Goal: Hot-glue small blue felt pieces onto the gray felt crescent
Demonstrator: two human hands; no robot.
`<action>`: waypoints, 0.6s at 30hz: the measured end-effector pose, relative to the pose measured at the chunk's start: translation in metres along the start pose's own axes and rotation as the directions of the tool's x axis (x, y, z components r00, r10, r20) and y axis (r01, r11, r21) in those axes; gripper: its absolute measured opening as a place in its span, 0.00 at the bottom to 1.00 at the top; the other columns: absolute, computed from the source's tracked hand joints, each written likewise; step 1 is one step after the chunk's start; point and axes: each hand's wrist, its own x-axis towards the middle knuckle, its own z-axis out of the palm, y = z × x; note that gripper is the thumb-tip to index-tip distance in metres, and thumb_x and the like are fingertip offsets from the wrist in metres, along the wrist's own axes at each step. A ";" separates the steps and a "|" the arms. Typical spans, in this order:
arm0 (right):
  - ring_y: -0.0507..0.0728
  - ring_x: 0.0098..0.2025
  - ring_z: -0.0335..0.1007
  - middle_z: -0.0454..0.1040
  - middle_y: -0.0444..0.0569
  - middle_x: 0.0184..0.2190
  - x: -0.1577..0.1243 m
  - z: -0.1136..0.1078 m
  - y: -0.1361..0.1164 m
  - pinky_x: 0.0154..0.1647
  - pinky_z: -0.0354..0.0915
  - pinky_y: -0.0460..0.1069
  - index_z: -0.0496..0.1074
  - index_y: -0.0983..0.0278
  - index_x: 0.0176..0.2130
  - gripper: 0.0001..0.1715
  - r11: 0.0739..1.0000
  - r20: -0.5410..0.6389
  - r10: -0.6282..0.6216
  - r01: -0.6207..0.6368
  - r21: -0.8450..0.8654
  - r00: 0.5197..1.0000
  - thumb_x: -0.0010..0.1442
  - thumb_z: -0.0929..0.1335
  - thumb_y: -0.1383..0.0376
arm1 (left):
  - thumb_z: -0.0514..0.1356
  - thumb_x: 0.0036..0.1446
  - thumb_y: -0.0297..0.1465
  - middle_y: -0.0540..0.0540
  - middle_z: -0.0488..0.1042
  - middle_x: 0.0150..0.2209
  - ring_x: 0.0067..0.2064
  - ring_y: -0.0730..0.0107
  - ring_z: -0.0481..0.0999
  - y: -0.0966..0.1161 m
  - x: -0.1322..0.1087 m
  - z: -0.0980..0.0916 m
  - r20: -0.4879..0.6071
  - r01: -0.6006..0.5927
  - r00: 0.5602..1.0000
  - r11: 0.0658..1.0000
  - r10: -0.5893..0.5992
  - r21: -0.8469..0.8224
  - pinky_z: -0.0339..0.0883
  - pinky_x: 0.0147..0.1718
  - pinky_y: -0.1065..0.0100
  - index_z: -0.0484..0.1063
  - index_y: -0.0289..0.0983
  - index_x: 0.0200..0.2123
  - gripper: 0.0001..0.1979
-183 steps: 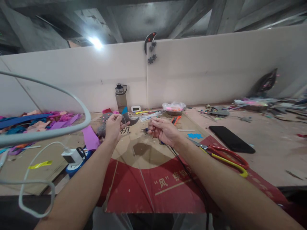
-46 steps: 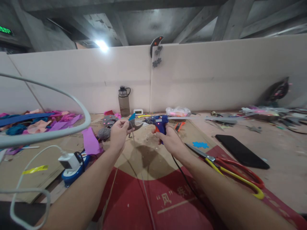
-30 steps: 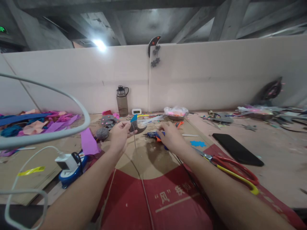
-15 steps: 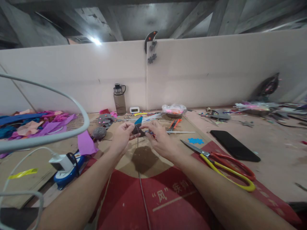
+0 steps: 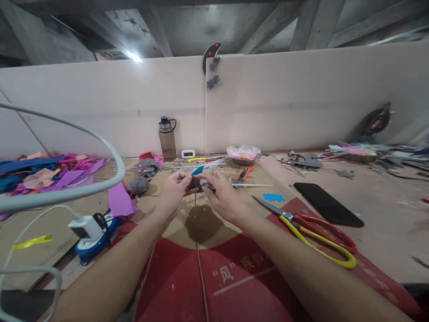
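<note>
Over the cardboard, my left hand (image 5: pixel 176 191) pinches a small dark piece (image 5: pixel 193 184), apparently felt, between thumb and fingers. A blue pointed piece (image 5: pixel 197 170) sticks up from it, leaning right. My right hand (image 5: pixel 224 194) is closed at the right side of the same dark piece, its fingers bent against it; fingers hide much of the piece. Grey yarn (image 5: pixel 200 268) hangs from there down across the red print. To the right lie a blue flower-like cutout (image 5: pixel 274 197) and scissors (image 5: pixel 291 219) with red and yellow handles.
A phone (image 5: pixel 326 203) lies right of the scissors. Behind my hands are a bottle (image 5: pixel 166 143), an orange utility knife (image 5: pixel 244 175) and a bowl (image 5: pixel 244 161). At left are felt scraps (image 5: pixel 60 174), a yarn ball (image 5: pixel 138 186), a power strip (image 5: pixel 89 248) and a looping white cable (image 5: pixel 115 165).
The blue pointed piece has tilted further right and lower. My left hand has shifted slightly right, closer to my right hand, and the hanging yarn has swung a little right.
</note>
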 end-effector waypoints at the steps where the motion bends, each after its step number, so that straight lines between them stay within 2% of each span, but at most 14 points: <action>1: 0.59 0.48 0.60 0.66 0.51 0.42 0.000 0.000 0.000 0.49 0.54 0.56 0.70 0.58 0.49 0.20 1.000 -0.005 0.006 -0.006 0.016 1.000 0.59 0.61 0.71 | 0.67 0.42 0.40 0.51 0.72 0.26 0.28 0.74 0.72 0.000 0.000 0.000 0.000 -0.001 1.000 1.000 0.001 0.004 0.73 0.32 0.65 0.67 0.35 0.27 0.16; 7: 0.54 0.38 0.60 0.65 0.46 0.33 0.004 0.000 0.006 0.41 0.59 0.51 0.70 0.62 0.45 0.16 0.969 -0.032 0.043 -0.034 0.244 0.999 0.57 0.63 0.69 | 0.66 0.42 0.39 0.49 0.73 0.28 0.30 0.72 0.73 -0.003 0.002 -0.002 0.005 -0.006 1.000 1.000 0.006 0.016 0.73 0.33 0.64 0.67 0.35 0.27 0.15; 13: 0.52 0.31 0.57 0.59 0.41 0.26 0.006 -0.002 0.007 0.34 0.58 0.48 0.69 0.63 0.43 0.14 0.897 -0.011 0.164 -0.144 0.417 0.986 0.55 0.63 0.67 | 0.66 0.43 0.38 0.49 0.73 0.29 0.31 0.72 0.73 -0.003 0.003 -0.002 0.000 -0.009 1.000 1.000 0.009 0.027 0.73 0.33 0.65 0.68 0.35 0.27 0.14; 18: 0.51 0.28 0.55 0.57 0.39 0.25 0.007 -0.004 0.007 0.31 0.57 0.47 0.67 0.64 0.40 0.13 0.810 -0.025 0.262 -0.206 0.549 0.965 0.53 0.64 0.63 | 0.67 0.41 0.36 0.50 0.72 0.27 0.29 0.74 0.73 0.001 0.003 -0.003 -0.010 0.028 1.000 0.997 -0.028 -0.072 0.74 0.32 0.64 0.67 0.35 0.26 0.14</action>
